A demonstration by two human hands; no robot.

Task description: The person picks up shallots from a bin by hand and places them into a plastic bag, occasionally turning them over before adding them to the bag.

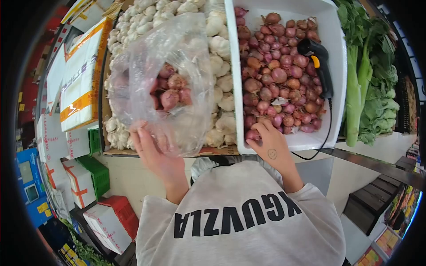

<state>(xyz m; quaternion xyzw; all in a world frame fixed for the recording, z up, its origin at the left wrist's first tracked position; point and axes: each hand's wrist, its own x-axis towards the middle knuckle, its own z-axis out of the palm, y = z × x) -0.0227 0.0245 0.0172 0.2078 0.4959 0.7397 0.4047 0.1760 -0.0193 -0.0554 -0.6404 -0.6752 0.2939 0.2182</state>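
Observation:
My left hand point(156, 156) has its fingers closed on the near edge of a clear plastic bag point(144, 82), which lies spread over a heap of garlic bulbs point(222, 44). Several red shallots point(169, 98) sit inside the bag, seen through its opening. To the right, my right hand point(275, 144) reaches into a white foam box point(237, 80) of loose shallots point(279, 75). At the box's near left corner, its thumb and fingers close around one shallot point(253, 134).
A black handheld scanner point(324, 71) rests on the shallots at the right, its cable point(327, 133) hanging over the box's near edge. Leafy greens point(377, 97) lie beyond. Taped white boxes point(82, 80), a green crate point(95, 173) and a red crate point(122, 215) stand at the left.

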